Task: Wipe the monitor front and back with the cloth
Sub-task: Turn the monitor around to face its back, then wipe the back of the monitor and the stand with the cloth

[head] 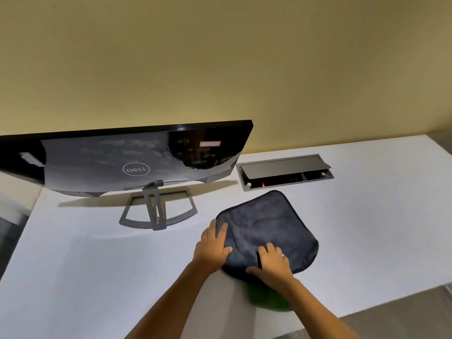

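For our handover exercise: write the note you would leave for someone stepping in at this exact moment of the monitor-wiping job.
Left hand: flat on the left edge of the dark cloth, fingers straight.
Right hand: fingers curled on the cloth's near edge, seemingly gripping it.
The cloth lies on the white desk, right of the stand.
The Dell monitor shows its back to the camera, smudges visible.
Done: cannot tell; the front is hidden.
Left: lift the cloth, wipe the back, check the front.

Glossy black plastic monitor (137,157) back, matt metal stand (156,211), plush cloth (266,228).
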